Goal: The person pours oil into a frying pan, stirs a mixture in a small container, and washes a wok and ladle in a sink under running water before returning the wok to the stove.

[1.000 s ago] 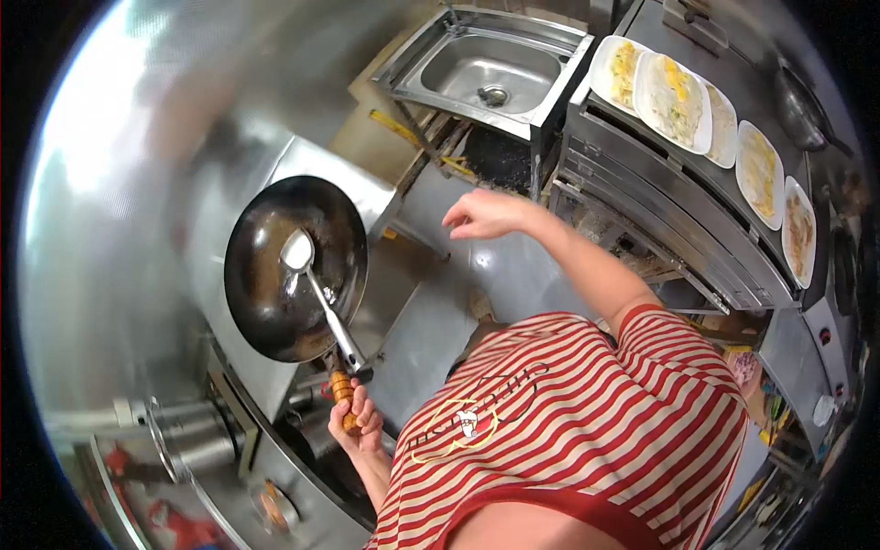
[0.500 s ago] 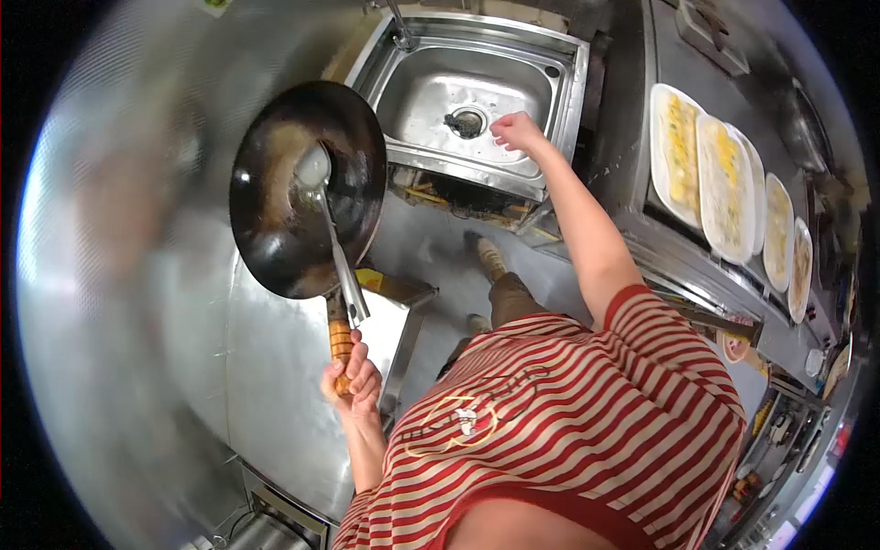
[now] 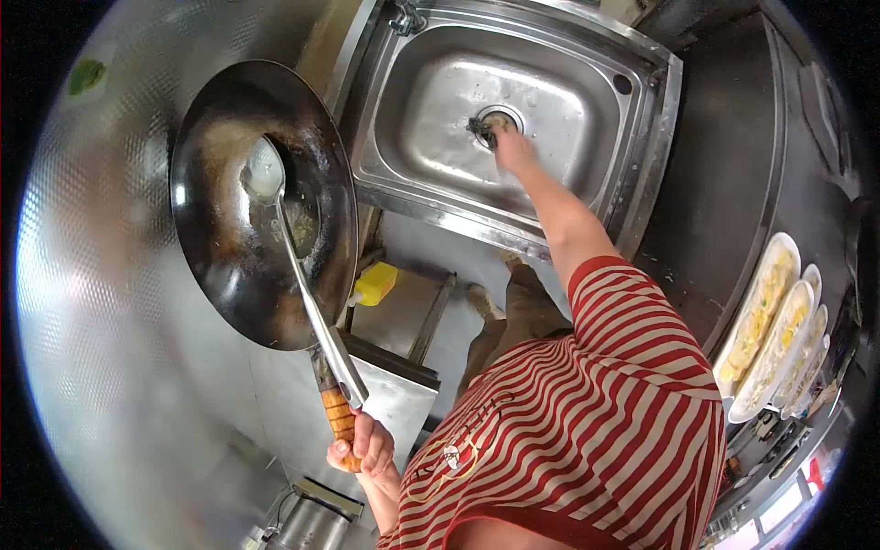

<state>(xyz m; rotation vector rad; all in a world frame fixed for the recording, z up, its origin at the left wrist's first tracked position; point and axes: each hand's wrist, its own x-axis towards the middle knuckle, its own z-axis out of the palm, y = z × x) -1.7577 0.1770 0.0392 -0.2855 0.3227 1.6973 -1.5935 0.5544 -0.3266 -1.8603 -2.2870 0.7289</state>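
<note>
My left hand [image 3: 365,446] is wrapped firmly round the wooden grip of one wok [image 3: 220,225], holding it up in the air to the left of the sink [image 3: 431,101]. The wok's long axis runs from my fist away and slightly to the left, grip towards me, bowl at the far end, its hollow facing up at me with a wet sheen inside. One ladle [image 3: 265,174] lies in it, scoop in the hollow, shaft running back nearly along the wok's axis, its end over the grip just beside my fingers; I cannot tell whether they touch it.

My right hand [image 3: 509,147] is down at the sink's drain [image 3: 519,116], fingers pointing away from me beside a dark scrap [image 3: 478,128]. I cannot tell whether they are pinched on it or merely touching. That forearm crosses the sink's near edge, and the wok's right rim overlaps the sink's left edge in my view.

One tap [image 3: 406,16] stands at the sink's far left corner. Below its near left corner sits one yellow container [image 3: 374,282]; nearer me, under the wok's grip, is the corner of a metal table [image 3: 394,390]. Beyond the sink's right edge runs a dark counter [image 3: 710,174], with at least four white plates [image 3: 756,316] of food overlapping at its near end. My two feet [image 3: 481,298] show on the floor below the sink's near edge.
</note>
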